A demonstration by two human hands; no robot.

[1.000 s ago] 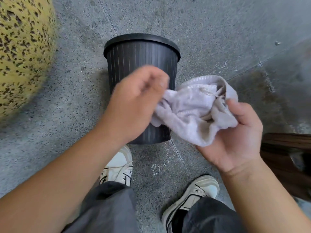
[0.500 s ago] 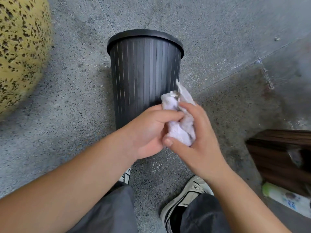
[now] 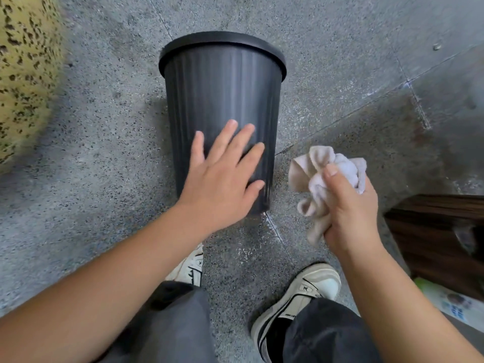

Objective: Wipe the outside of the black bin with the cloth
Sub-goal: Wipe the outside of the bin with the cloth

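Observation:
A black ribbed bin point(image 3: 220, 95) stands on the speckled grey floor in front of my feet, its thick rim at the far end in this view. My left hand point(image 3: 222, 176) is spread flat, fingers apart, over the bin's lower near side; whether it touches the wall I cannot tell. To the right of the bin, apart from it, my right hand point(image 3: 348, 208) is closed around a bunched pale cloth point(image 3: 337, 169), which sticks out above and left of the fist.
A yellow black-speckled rounded object point(image 3: 23, 74) fills the far left. A dark wooden piece point(image 3: 440, 231) sits at the right edge, with a pale green-and-white package point(image 3: 445, 299) below it. My two white shoes point(image 3: 309, 289) stand just behind the bin.
Both hands were together bunching the cloth. Now the left hand has let go and spread over the bin's side, while the right hand has carried the cloth off to the right.

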